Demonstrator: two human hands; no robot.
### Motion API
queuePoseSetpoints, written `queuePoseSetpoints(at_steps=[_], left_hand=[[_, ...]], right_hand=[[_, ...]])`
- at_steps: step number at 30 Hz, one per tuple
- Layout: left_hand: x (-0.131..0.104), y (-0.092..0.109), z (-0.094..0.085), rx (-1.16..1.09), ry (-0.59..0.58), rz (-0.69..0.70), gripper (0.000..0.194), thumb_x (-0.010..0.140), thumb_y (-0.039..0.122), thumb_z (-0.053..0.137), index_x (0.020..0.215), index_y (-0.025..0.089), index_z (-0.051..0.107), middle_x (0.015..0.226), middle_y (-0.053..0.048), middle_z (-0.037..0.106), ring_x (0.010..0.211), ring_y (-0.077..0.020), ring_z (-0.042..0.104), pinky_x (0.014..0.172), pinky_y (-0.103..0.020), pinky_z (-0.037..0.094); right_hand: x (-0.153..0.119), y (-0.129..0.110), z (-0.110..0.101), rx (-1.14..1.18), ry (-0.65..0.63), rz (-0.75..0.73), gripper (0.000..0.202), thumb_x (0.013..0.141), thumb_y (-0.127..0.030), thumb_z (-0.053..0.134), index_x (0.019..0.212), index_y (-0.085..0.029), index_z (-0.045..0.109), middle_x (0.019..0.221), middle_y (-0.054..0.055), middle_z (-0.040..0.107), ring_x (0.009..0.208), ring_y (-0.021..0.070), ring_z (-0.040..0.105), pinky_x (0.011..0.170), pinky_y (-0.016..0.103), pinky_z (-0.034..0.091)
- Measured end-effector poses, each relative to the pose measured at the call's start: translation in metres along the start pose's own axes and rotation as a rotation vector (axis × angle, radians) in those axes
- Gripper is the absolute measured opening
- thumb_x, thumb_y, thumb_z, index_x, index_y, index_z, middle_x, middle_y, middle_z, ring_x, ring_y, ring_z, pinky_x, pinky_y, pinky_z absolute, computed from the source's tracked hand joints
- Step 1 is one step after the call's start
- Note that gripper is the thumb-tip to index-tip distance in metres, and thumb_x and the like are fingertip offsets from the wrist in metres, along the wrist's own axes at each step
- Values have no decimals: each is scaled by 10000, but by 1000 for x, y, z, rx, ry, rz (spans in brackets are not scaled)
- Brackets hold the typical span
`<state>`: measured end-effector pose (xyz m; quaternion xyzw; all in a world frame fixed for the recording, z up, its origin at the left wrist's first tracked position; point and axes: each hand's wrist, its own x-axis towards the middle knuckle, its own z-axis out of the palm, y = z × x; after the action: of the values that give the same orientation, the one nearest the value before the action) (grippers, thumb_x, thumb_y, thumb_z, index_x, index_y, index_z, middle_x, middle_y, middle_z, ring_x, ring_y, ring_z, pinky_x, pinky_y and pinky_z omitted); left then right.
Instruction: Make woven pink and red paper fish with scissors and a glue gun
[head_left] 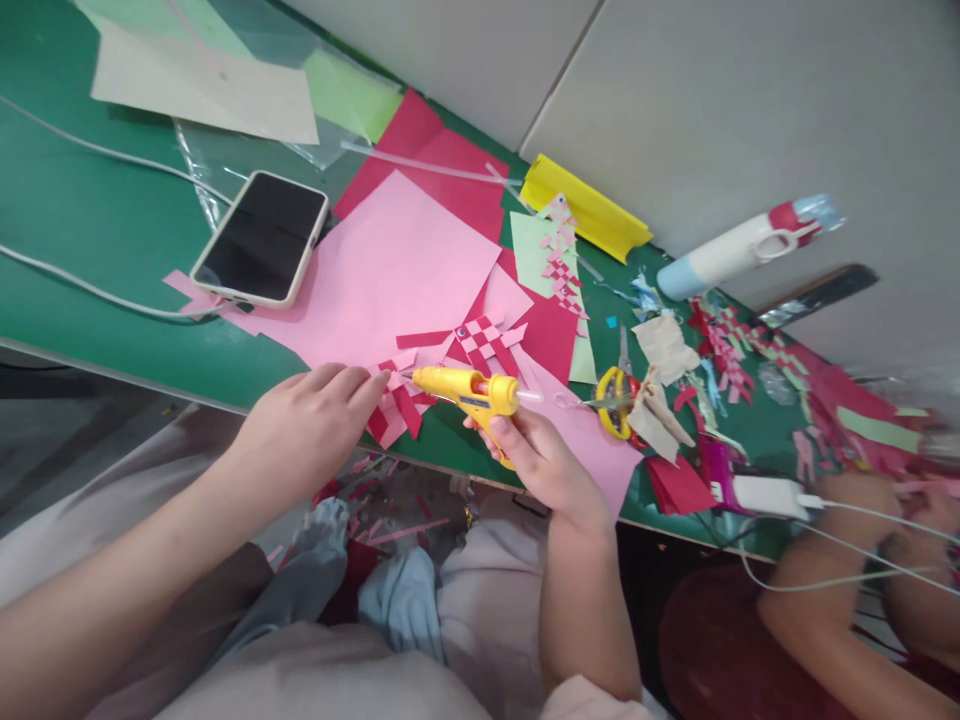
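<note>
My right hand (pixel 532 450) is wrapped around the handle of a yellow glue gun (pixel 469 390), with a clear glue stick poking out of its back end. The gun's nozzle points left, at a pink and red woven paper piece (pixel 397 408) by the table's front edge. My left hand (pixel 322 410) pinches that woven piece; its fingertips are close to the nozzle, and part of the piece is hidden behind them. Just beyond the gun lies a woven paper fish (pixel 480 340) in pink and red, with a googly eye. Beneath them is a large pink sheet (pixel 397 260).
A phone (pixel 262 240) with a cable lies to the left. Several small woven fish (pixel 562 265) rest on green paper. Yellow-handled scissors (pixel 615 400), a bottle (pixel 735 250) and a white charger (pixel 769 497) are to the right. Another person's arm (pixel 817 580) rests at far right.
</note>
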<state>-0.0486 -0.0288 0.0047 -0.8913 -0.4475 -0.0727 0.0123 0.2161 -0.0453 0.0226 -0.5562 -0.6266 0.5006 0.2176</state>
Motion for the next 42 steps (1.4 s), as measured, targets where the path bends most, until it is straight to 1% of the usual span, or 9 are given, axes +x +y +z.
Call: queuePoseSetpoints(at_steps=[6,13,18,26,33,37,40,42], left_hand=[[0,0,0,28,21,54,394,842,92,494,1208,141,630,1042,-139,675,893,-273,644,701,-386,544],[4,1,-2,35,-41,43,422,824,97,531,1231,146,629,1051,-130,661,922,-290,629,708,-397,539],[4,1,-1,42,-67,40,453,831,115,537,1278,153,597,1081,-131,648,944,-294,612,729,-404,530],[6,-1,2,31,-53,50,437,846,104,494,1265,157,608,1063,-138,640,933,-295,597,719,-405,520],[6,2,1,66,-16,74,446,812,56,496,1234,119,625,1075,-158,650,924,-293,603,701,-396,525],[6,2,1,70,-27,68,419,827,61,489,1212,136,635,1074,-149,659,924,-283,616,711,-390,524],[6,-1,2,58,-15,74,402,837,73,499,1207,145,637,1067,-142,662,927,-272,627,711,-381,524],[6,-2,3,60,-9,74,402,835,85,518,1213,151,634,1047,-135,665,923,-270,631,699,-374,522]], right_hand=[[0,-1,-2,2,8,-5,524,936,-604,419,1018,-148,666,715,11,518,637,132,463,620,264,405],[-1,-2,-2,4,8,-17,523,942,-596,410,1028,-146,664,718,14,520,636,133,463,618,264,406],[-1,-2,-3,10,7,-6,517,936,-603,419,986,-144,651,701,6,491,627,126,445,600,259,389],[-2,5,-4,46,0,-15,501,942,-583,434,1044,-150,663,722,9,509,635,122,454,604,255,392],[-1,5,-3,63,3,-7,490,938,-581,446,1024,-148,660,730,13,520,636,122,455,601,255,394],[-1,5,-3,74,-6,4,492,941,-582,439,1019,-148,658,716,7,503,633,117,456,591,249,393],[-1,5,-2,87,-4,-12,484,943,-580,439,982,-147,651,728,9,507,635,111,461,592,246,399],[-1,5,-2,87,-4,-12,478,944,-577,441,995,-151,651,725,8,507,636,112,464,590,246,400]])
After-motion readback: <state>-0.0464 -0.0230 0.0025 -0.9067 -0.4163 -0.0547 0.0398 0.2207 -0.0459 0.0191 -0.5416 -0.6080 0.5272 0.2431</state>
